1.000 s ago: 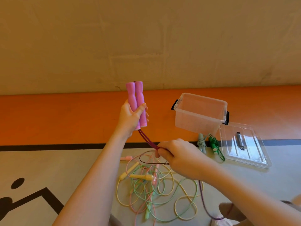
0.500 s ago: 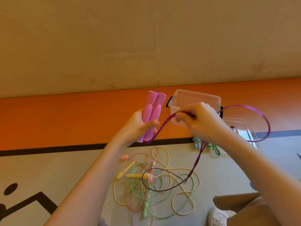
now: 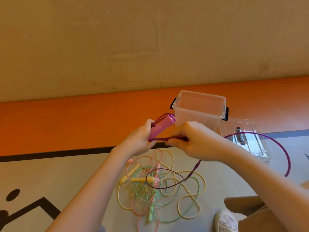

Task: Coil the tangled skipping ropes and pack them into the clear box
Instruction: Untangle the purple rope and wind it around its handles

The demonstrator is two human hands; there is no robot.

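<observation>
My left hand (image 3: 142,139) grips the two pink handles (image 3: 161,128) of a skipping rope, tilted up to the right. Loops of its purple cord (image 3: 282,148) lie over the handles' top end. My right hand (image 3: 192,141) pinches the cord just right of the handles. The rest of the cord arcs out to the right and drops in a loop onto the tangle of yellow, green and pink ropes (image 3: 160,186) on the floor. The clear box (image 3: 199,111) stands open behind my hands.
The box's clear lid (image 3: 254,143) lies flat to the right of the box. An orange band and a black line run along the floor by the wall. A white shoe (image 3: 225,221) and a trouser leg are at the lower right.
My right hand came back down to the handles, laying a turn of purple cord over them. The handles tipped further to the right in my left hand.
</observation>
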